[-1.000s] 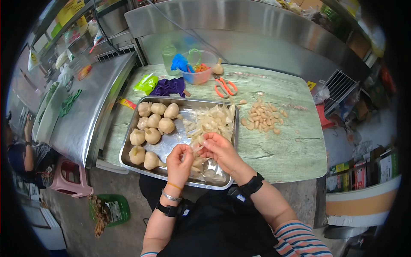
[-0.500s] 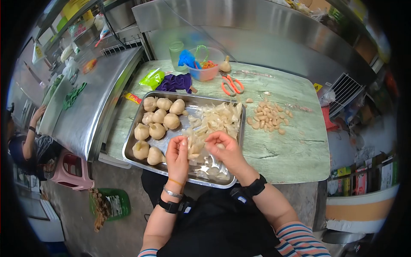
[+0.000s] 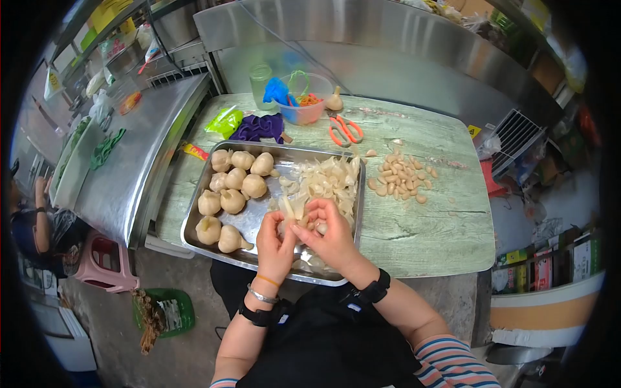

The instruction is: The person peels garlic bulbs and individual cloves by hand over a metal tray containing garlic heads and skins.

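Both hands meet over the right half of a metal tray (image 3: 259,260). My left hand (image 3: 276,244) is closed, its fingertips pinching pale garlic (image 3: 294,210) with papery skin on it. From the other side, my right hand (image 3: 331,240) grips the same garlic, thumb against it, and a whitish clove (image 3: 321,227) shows by its curled fingers. Just beyond the hands lies a heap of garlic skins (image 3: 330,181). Several whole garlic bulbs (image 3: 233,201) sit in the tray's left half. Peeled garlic cloves (image 3: 402,176) are piled on the table right of the tray.
Orange-handled scissors (image 3: 346,131), a plastic tub (image 3: 307,115), a purple cloth (image 3: 257,128) and a glass jar (image 3: 261,87) stand or lie behind the tray. To the left is a steel counter (image 3: 152,116), with another person's arm (image 3: 42,223) beyond it. A pink stool (image 3: 107,262) stands below.
My hands, apart half a second ago, have come together, and the fingertips of both now meet on the garlic. The whole view has shifted slightly.
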### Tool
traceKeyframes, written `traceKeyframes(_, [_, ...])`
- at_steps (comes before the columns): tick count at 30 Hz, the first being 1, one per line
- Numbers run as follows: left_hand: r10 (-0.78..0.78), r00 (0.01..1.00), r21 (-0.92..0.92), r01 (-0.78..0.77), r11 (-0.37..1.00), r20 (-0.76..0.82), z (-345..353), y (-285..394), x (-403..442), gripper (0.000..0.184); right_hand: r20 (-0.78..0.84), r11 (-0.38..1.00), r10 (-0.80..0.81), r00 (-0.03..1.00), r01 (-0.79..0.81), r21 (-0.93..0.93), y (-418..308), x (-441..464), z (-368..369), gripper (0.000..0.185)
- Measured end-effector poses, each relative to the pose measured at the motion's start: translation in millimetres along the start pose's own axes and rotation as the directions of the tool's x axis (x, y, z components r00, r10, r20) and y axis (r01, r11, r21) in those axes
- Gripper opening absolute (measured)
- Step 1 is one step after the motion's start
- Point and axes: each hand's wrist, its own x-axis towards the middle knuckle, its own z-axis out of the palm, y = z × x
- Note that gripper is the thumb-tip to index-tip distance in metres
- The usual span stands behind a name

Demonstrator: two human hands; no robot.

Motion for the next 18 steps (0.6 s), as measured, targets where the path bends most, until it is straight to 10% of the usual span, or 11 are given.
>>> traceKeyframes(10, [-0.058, 0.994, 0.135, 0.045, 0.99, 0.09, 0.7, 19.9, -0.5, 0.017, -0.091, 0.954, -0.266, 0.96, 0.249, -0.165, 19.0, 4.5, 2.8, 0.022])
traceKeyframes(13, [-0.163, 0.976, -0.098, 0.178, 0.979, 0.145, -1.6, 6.3, 2.2, 0.017, 0.04, 0.982, 0.049, 0.998, -0.056, 0.183, 17.4, 7.6, -0.4, 0.022])
traceKeyframes(18, [-0.291, 0.926, -0.401, 0.368, 0.839, 0.24, -4.6, 11.3, 4.4, 0.018, 0.368, 0.55, 0.329, 0.87, -0.493, 0.674, 15.2, 16.7, -9.2, 0.025])
